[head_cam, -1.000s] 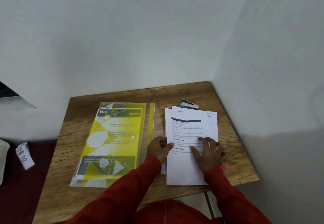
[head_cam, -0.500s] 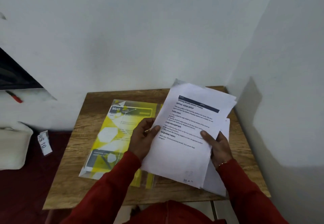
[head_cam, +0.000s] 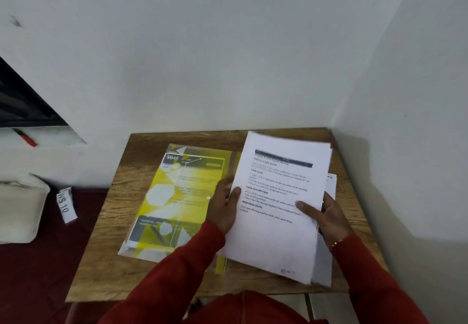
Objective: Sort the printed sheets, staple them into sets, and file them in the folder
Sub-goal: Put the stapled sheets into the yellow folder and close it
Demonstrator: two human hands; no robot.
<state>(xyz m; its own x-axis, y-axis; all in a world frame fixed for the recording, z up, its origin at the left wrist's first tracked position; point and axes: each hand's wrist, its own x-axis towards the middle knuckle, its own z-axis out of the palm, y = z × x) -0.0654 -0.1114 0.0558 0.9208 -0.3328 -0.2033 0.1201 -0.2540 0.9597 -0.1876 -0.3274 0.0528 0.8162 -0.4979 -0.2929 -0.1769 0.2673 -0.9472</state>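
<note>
A stack of white printed sheets [head_cam: 278, 232] is lifted off the wooden table [head_cam: 111, 260] and tilted toward me. My left hand [head_cam: 225, 204] grips its left edge, thumb on the top page. My right hand [head_cam: 326, 212] grips the right edge, thumb on the text. More sheets [head_cam: 331, 184] show behind the stack at the right. A yellow translucent folder [head_cam: 177, 197] lies flat on the table to the left of the sheets. The stapler is hidden behind the raised paper.
The table stands in a corner, with walls behind and to the right. To the left, below table level, lie a white cushion [head_cam: 20, 209], a paper tag marked WS 10 [head_cam: 66, 204] and dark red floor covering [head_cam: 38, 273].
Both hands picked the sheets up from the table and raised them. The stack has since squared up and shifted slightly, and now covers the stapler.
</note>
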